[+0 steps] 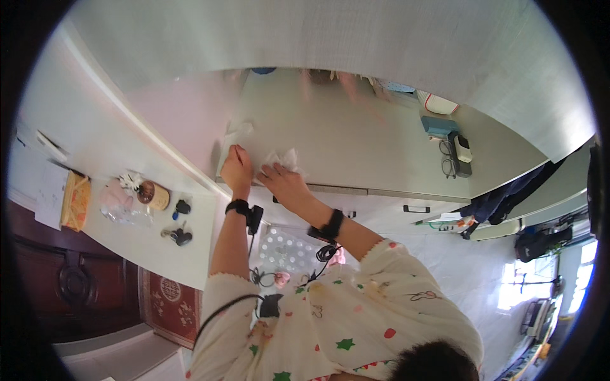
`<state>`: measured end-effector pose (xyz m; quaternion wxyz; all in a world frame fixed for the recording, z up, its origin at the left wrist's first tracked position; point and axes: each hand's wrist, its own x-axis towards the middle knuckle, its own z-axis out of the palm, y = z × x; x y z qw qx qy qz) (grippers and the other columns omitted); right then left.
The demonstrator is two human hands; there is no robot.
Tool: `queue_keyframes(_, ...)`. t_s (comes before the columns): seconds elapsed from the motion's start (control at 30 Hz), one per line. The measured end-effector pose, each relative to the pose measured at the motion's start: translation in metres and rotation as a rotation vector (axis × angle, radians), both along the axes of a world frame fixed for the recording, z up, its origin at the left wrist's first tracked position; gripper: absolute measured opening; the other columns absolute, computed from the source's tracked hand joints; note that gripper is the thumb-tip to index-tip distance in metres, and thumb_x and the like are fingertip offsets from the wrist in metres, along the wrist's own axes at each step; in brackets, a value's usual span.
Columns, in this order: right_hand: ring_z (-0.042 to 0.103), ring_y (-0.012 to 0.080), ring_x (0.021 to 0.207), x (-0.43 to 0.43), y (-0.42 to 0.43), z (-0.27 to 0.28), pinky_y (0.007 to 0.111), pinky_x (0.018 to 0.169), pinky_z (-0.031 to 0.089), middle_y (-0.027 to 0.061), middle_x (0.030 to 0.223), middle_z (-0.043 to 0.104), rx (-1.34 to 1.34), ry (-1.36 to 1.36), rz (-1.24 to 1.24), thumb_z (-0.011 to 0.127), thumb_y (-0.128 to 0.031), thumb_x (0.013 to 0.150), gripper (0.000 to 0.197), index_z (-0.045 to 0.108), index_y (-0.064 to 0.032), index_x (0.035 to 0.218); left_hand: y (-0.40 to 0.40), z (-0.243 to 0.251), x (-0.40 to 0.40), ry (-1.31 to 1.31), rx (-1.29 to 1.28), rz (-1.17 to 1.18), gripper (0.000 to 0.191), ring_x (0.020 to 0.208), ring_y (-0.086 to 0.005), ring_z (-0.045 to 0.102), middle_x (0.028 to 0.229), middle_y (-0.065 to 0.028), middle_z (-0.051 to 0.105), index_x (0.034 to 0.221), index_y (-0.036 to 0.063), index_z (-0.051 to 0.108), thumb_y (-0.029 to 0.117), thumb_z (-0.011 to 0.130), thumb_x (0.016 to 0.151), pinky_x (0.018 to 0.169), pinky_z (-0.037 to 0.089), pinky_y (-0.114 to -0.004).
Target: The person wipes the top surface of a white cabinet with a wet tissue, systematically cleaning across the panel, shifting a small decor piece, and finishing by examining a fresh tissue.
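My right hand (286,185) lies with bent fingers on a crumpled white tissue (289,159) at the front edge of a pale cabinet shelf (352,143). Just left of it, my left hand (237,169) is curled, with its fingers drawn in, near the shelf's left end. A pale, partly see-through item (244,128) lies just beyond the left hand; whether the fingers grip part of it is not clear. Both wrists wear black straps with small devices.
Eyeglasses (447,159), a blue-grey case (439,125) and a white device (462,148) sit at the shelf's right. A side counter holds keys (178,235), a round brown-lidded container (155,195) and an orange patterned box (76,201). Drawers with black handles (416,209) are below.
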<state>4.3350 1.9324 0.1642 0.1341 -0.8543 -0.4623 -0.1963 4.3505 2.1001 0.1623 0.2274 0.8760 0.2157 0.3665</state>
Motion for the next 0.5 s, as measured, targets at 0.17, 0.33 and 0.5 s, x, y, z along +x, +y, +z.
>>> queue_keyframes(0.17, 0.054, 0.0225, 0.124, 0.006, 0.015, 0.015, 0.032, 0.084, 0.057, -0.0004, 0.132, 0.056, -0.11, 0.183, -0.066, 0.06, -0.007, 0.081, 0.042, 0.061, -0.0182, 0.121, -0.009, 0.007, -0.001, 0.054, -0.005, -0.023, 0.031, 0.069, -0.0413, 0.063, 0.075, -0.0162, 0.067, 0.087, 0.0106, 0.06, 0.034, 0.043, 0.098, 0.059, 0.047, -0.052)
queue_keyframes(0.33, 0.051, 0.0198, 0.129, 0.017, -0.087, -0.019, 0.035, 0.104, 0.047, -0.0016, 0.136, 0.056, 0.162, 0.376, -0.259, 0.052, 0.003, 0.079, 0.051, 0.066, -0.024, 0.12, -0.014, -0.018, -0.002, 0.059, 0.14, -0.02, 0.027, 0.062, -0.0381, 0.063, 0.068, -0.0145, 0.065, 0.079, 0.0108, 0.06, 0.03, 0.05, 0.095, 0.055, 0.047, -0.051)
queue_keyframes(0.5, 0.054, 0.0229, 0.125, 0.023, -0.233, 0.004, 0.037, 0.097, 0.05, -0.0014, 0.136, 0.057, 0.31, 0.32, -0.824, 0.05, 0.001, 0.082, 0.05, 0.068, -0.026, 0.119, -0.015, -0.015, -0.002, 0.023, 0.147, -0.047, 0.028, 0.059, -0.0368, 0.063, 0.065, -0.0129, 0.065, 0.077, 0.0118, 0.06, 0.03, 0.05, 0.095, 0.052, 0.046, -0.049)
